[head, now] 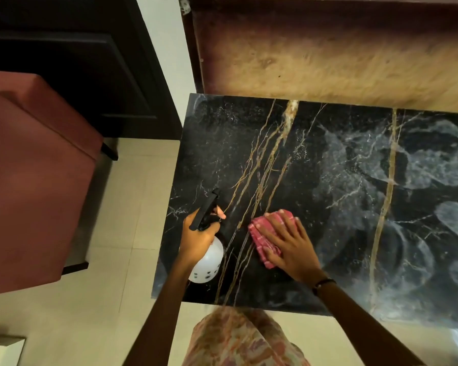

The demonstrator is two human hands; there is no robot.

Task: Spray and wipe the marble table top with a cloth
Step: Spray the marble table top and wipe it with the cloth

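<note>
Head view, looking down. Black marble table top with gold and white veins fills centre and right of frame; pale smeared streaks on its right portion.

Left hand, lower centre-left: fingers wrapped around the neck of a white spray bottle with black trigger head, one finger at the trigger. Bottle sits over the table's left edge area; contact with surface cannot be told.

Right hand, just right of the bottle: flat, fingers spread, pressing a folded pink cloth onto the marble. Dark band on that wrist.

Red upholstered chair at left, on pale tiled floor.
</note>
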